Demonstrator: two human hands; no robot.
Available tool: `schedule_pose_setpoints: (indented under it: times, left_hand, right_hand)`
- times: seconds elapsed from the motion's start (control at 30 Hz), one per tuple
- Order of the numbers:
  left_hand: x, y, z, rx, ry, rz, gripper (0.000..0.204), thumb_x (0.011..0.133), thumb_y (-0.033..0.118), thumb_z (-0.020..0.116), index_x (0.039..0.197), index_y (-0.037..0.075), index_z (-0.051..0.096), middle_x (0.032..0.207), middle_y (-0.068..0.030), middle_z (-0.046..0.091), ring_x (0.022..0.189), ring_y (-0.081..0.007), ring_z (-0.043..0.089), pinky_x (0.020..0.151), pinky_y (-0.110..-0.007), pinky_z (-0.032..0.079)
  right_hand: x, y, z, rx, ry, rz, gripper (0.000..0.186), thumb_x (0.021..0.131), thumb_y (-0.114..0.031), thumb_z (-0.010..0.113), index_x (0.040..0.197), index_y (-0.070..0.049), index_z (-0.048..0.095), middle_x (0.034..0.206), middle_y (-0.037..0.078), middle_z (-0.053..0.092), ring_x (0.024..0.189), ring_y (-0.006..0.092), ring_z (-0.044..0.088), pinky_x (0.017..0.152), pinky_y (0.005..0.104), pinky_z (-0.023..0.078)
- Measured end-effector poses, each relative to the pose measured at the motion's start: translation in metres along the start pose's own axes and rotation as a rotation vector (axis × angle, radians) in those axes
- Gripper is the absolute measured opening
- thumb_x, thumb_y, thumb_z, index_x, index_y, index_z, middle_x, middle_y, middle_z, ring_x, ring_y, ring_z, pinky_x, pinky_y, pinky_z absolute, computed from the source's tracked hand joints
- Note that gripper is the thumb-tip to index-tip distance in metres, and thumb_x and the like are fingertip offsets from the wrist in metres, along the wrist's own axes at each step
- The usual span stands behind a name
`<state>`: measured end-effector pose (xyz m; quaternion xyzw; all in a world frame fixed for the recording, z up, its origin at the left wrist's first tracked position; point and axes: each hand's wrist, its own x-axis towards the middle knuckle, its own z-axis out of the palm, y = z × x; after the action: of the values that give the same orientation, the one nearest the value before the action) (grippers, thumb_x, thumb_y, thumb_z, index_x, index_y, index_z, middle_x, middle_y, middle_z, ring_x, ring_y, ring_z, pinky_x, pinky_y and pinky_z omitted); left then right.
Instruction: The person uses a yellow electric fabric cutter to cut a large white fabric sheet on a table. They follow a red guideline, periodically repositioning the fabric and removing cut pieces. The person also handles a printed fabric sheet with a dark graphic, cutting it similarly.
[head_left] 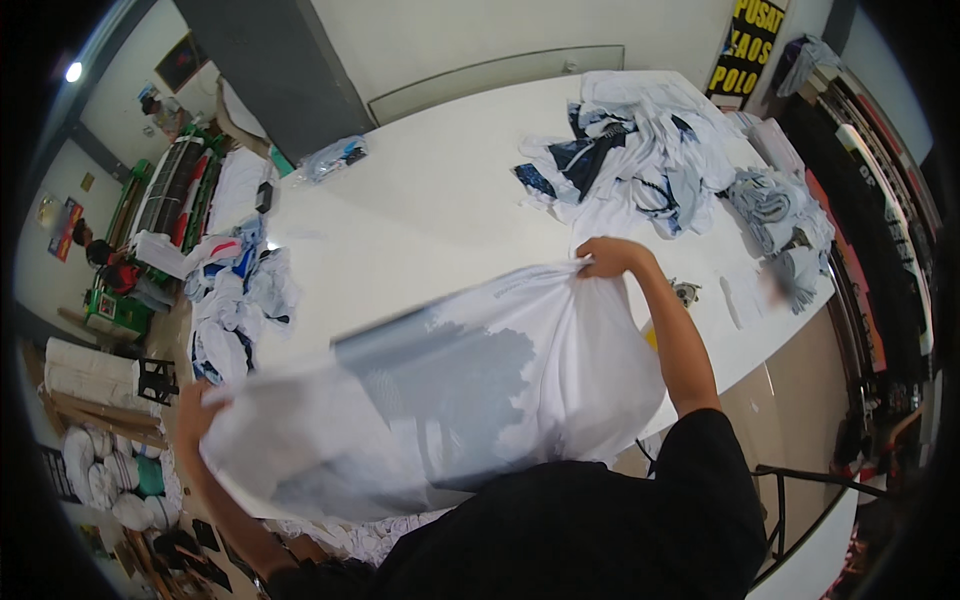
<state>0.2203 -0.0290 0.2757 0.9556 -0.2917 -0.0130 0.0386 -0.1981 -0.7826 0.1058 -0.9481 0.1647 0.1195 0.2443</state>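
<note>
Holding: you have a white garment [470, 390] stretched between both hands, above the near edge of the white table [420, 200].
Right hand [608, 257]: closed on one edge of the cloth, fingers pinched over a bunched bit of fabric, arm reaching forward and up from your shoulder.
Left hand [195, 410]: low and out to your left, past the table's corner; it looks clenched on the opposite edge, though the cloth is blurred there and the fingers are partly hidden.
Long axis: the garment runs on a slant, from your left hand low and near you up to your right hand farther out over the table.
Which way it lies: the bulk of the fabric hangs below the line between your hands, sagging toward your chest; a grey printed panel [450, 370] faces up at you.
Nearer hand: your right is closer to the table's middle; your left sits off its edge.
Ahead of your right hand: a heap of white and dark blue garments [640, 150] on the far part of the table, well apart from the cloth you hold.
At your left: a smaller pile of white clothes [235, 300] beside the table.
Far corner: a clear plastic bag [335, 158] lies on the table.
</note>
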Motion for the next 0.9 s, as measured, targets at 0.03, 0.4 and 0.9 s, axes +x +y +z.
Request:
schedule_pose_setpoints:
  times: [0.03,0.4,0.9]
  left_hand:
    - [0.047,0.008,0.022,-0.069,0.153,0.098,0.046,0.072,0.027,0.089,0.103,0.002,0.067,0.111,-0.0182,0.064,0.107,-0.0371,0.059,0.095,-0.042,0.047]
    - [0.122,0.070,-0.099,-0.242,0.755,0.064,0.034,0.082,-0.003,0.062,0.115,-0.001,0.069,0.111,-0.0235,0.072,0.107,-0.0363,0.070,0.094,-0.041,0.053]
    - [-0.023,0.065,0.155,-0.194,0.496,0.029,0.059,0.070,-0.013,0.056,0.124,0.008,0.070,0.124,-0.0191,0.070,0.128,-0.0363,0.062,0.111,-0.043,0.047]
  right_hand:
    - [0.018,0.036,-0.003,-0.068,0.075,0.030,0.051,0.085,-0.035,0.080,0.121,0.000,0.071,0.123,0.021,0.071,0.116,0.0389,0.066,0.099,0.0442,0.051]
    - [-0.049,-0.015,-0.248,-0.042,1.083,0.133,0.038,0.081,-0.005,0.061,0.118,-0.005,0.070,0.108,0.024,0.073,0.106,0.0412,0.070,0.091,0.0423,0.054]
    - [-0.052,0.127,-0.051,-0.060,0.892,-0.126,0.038,0.079,0.009,0.067,0.116,0.002,0.070,0.112,0.021,0.072,0.107,0.0383,0.068,0.099,0.0404,0.051]
